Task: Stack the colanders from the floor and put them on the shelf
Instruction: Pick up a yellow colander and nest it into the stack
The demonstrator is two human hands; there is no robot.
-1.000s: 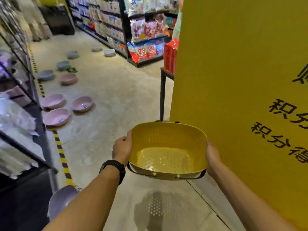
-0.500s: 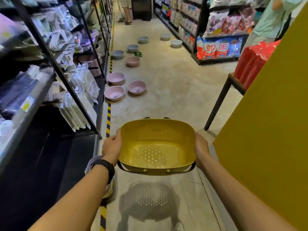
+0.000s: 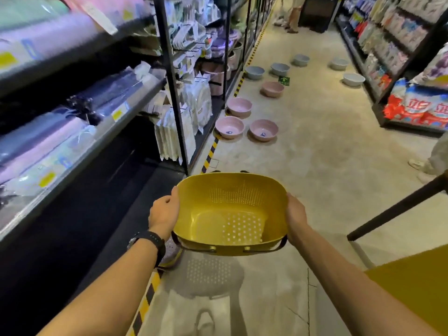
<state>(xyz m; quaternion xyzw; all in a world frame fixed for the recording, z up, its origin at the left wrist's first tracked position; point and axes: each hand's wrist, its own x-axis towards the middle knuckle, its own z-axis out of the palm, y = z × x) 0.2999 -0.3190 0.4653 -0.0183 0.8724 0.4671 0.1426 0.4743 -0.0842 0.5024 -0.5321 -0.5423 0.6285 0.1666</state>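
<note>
Two hands carry the yellow colander (image 3: 230, 214) in the air, opening upward. The left hand (image 3: 164, 212) curls round its left end, and the right hand (image 3: 294, 214) grips its right end. A black watch (image 3: 148, 241) sits on the left wrist. The colander hangs clear of the floor (image 3: 315, 154) and casts a dotted shadow (image 3: 208, 270) on the concrete right below. Just under the left wrist a pale lilac colander (image 3: 171, 253) rests on the floor, mostly hidden by the arm and the yellow one. It lies at the yellow-and-black striped line (image 3: 209, 154) that runs along the foot of the shelf (image 3: 84, 146) on the left. That shelf carries wrapped, soft-looking goods in purple, pink and dark blue; its lowest level is dark.

Further up the aisle three pink bowls (image 3: 229, 127) stand close together beside the stripe, with a fourth pink bowl (image 3: 272, 89) beyond them. Several grey-blue bowls (image 3: 280, 69) are spread across the floor behind, well apart from the hands. At the right a black table leg (image 3: 397, 207) slants down to the floor, a yellow panel (image 3: 412, 287) fills the lower corner, and red-and-blue bags (image 3: 417, 110) lie on the far rack
</note>
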